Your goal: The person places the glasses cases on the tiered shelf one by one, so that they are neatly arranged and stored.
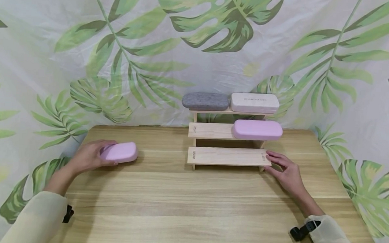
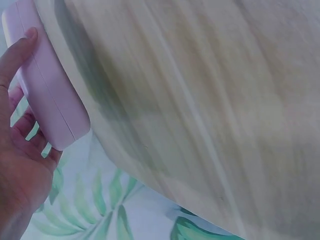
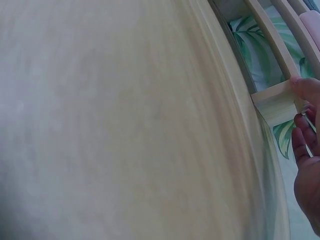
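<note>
My left hand [image 1: 89,155] grips a pink glasses case [image 1: 120,152] at the left of the table; in the left wrist view the thumb lies on one face of the case [image 2: 50,80] and the fingers on the other. At the right end of the lowest shelf of a three-tier wooden rack [image 1: 227,156], my right hand [image 1: 287,174] pinches the board between thumb and fingers. A second pink glasses case [image 1: 258,130] lies on the middle shelf, at its right. On the top shelf a grey fabric glasses case [image 1: 205,101] sits left of a white glasses case [image 1: 255,103].
The rack stands near the back edge of the wooden table [image 1: 190,209]. A leaf-patterned cloth [image 1: 145,53] hangs behind and at both sides. Black straps with small devices are worn on the left wrist [image 1: 68,214] and the right wrist [image 1: 304,230].
</note>
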Demonstrator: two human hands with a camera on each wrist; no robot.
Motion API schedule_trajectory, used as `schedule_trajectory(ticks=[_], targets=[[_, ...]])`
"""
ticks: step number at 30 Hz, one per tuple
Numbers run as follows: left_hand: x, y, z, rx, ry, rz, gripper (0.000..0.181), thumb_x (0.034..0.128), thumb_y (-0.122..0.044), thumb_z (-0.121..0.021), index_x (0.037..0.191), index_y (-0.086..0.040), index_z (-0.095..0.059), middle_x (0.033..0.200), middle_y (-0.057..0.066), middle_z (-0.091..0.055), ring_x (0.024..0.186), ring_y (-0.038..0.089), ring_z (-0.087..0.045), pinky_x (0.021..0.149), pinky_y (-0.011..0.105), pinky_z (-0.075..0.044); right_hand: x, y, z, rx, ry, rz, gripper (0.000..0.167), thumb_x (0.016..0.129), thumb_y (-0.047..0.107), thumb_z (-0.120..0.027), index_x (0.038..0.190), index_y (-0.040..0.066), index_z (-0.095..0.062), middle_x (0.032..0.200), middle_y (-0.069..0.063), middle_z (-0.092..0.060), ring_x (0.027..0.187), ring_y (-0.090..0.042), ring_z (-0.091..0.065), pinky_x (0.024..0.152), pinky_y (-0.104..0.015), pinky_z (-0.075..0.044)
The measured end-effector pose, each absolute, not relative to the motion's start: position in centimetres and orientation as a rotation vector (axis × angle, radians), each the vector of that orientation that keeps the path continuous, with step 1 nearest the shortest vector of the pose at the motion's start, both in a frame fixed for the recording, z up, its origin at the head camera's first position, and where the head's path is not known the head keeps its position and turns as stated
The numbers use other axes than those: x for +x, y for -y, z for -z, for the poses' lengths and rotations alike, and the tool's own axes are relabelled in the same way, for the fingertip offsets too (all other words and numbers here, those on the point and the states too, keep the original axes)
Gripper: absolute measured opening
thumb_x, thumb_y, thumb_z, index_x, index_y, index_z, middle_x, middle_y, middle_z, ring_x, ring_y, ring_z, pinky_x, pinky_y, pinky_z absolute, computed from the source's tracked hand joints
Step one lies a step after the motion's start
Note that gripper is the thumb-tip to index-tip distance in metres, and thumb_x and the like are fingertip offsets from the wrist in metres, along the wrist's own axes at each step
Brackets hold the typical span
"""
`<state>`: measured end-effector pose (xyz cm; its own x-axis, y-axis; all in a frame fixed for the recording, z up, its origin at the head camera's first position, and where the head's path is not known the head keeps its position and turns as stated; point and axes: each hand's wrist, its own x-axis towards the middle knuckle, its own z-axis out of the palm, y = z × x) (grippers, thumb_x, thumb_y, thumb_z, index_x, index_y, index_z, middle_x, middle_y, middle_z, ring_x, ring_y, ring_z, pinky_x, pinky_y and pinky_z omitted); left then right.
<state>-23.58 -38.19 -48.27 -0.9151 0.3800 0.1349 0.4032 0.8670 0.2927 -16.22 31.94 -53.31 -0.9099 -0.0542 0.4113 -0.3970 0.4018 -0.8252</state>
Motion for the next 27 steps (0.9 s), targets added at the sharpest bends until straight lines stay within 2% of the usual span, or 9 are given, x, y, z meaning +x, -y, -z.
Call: schedule_trajectory(ticks=[8,14,20,27], targets=[[-23.6,36.3,47.6,-0.693,2.909,0.525,0.082,0.0713,-0.042,-0.098,0.137,-0.004,-0.068,0.124,0.024,-0.073,0.106,0.039,-0.07,0.085,0.049,-0.052,-15.6,-31.5,51.7,0.413,2.369,-1.493,0.04,0.085,-0.015,-0.08,0.123,-0.016,-0.07,0.137,-0.033,-0.063,0.128,0.003,-0.058,0.105,-0.012,-0.044],[-23.5,34.7,46.9,-0.758,2.863,0.591,0.08,0.0688,-0.033,-0.101,0.135,-0.001,-0.069,0.121,0.022,-0.075,0.103,0.036,-0.071,0.084,0.047,-0.053,-16.3,-32.2,53.0,0.402,2.384,-1.481,0.041,0.084,-0.016,-0.08,0.124,-0.014,-0.07,0.139,-0.03,-0.064,0.129,0.005,-0.056,0.105,-0.011,-0.043],[-23.5,33.1,46.1,-0.801,2.795,0.559,0.075,0.0672,-0.033,-0.101,0.13,-0.003,-0.072,0.117,0.02,-0.076,0.1,0.035,-0.072,0.08,0.046,-0.054,-16.9,-32.8,54.0,0.426,2.375,-1.473,0.042,0.083,-0.013,-0.083,0.124,-0.009,-0.074,0.139,-0.026,-0.066,0.128,0.005,-0.057,0.104,-0.011,-0.043],[-23.6,31.1,45.2,-0.84,2.76,0.575,0.073,0.0676,-0.033,-0.101,0.13,-0.006,-0.073,0.116,0.016,-0.077,0.097,0.032,-0.072,0.077,0.044,-0.053,-17.1,-33.0,53.9,0.473,2.349,-1.469,0.043,0.081,-0.013,-0.084,0.122,-0.007,-0.075,0.136,-0.025,-0.068,0.126,0.003,-0.06,0.102,-0.01,-0.045]])
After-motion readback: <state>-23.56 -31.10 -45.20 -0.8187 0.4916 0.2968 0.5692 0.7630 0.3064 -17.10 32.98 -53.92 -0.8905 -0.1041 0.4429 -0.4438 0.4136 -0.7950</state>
